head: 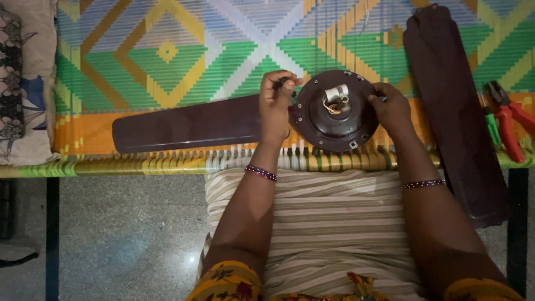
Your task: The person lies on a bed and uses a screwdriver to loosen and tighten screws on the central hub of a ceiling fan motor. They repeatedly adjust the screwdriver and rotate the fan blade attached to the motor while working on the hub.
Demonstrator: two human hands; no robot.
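Woven cot [184, 50], bright geometric weave in green, yellow, blue and orange, carries everything. Its near edge runs across mid-frame, with grey speckled floor [122, 234] below it.

Loose fan blade [454, 111], dark brown, lies lengthwise near the cot's right edge; its near end overhangs the near edge.

Attached fan blade [184, 128], same colour, lies flat along the near edge and points toward the left edge. Its root end sits under the left hand.

Fan motor housing [334, 110], round and dark brown, sits at the middle of the near edge, open face up. A white cylindrical part with short wires shows at its centre.

Patterned cushion [22, 83] at the cot's left edge.

Left hand [276, 108]: fingers curled shut over the blade root where it meets the housing rim, pinching something small and dark at the top; cannot tell what.

Right hand [393, 106]: fingers bent and closed on the housing's right rim, steadying it.

Red-handled pliers [510, 122] and a green-handled tool [492, 125] lie at the right edge, just beside the loose blade, well apart from both hands.
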